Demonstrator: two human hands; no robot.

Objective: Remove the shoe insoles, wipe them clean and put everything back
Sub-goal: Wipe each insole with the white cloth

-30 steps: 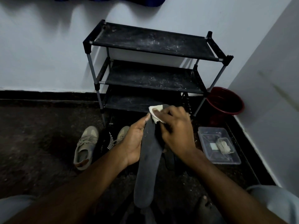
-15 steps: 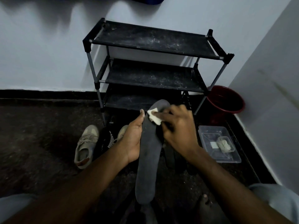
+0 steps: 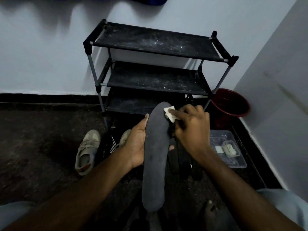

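Observation:
A long dark grey insole (image 3: 155, 157) stands nearly upright in the middle of the view. My left hand (image 3: 135, 144) holds it from the left side, thumb along its edge and fingers behind it. My right hand (image 3: 191, 130) pinches a small white wipe (image 3: 169, 112) against the insole's upper right edge. A beige sneaker (image 3: 87, 150) lies on the dark floor to the left. The toe of a second beige sneaker (image 3: 125, 136) shows behind my left wrist. More dark insoles (image 3: 179, 157) lie on the floor behind the held one.
A black three-tier shoe rack (image 3: 155, 75) stands against the white wall straight ahead. A dark red bucket (image 3: 230, 104) sits in the right corner. A clear plastic tray (image 3: 228, 149) with small items lies on the floor at the right. A black striped item (image 3: 109, 144) lies between the sneakers.
My right hand has slid the wipe from the insole's top centre over to its upper right edge. The insole's rounded tip now shows fully. My left hand keeps its hold.

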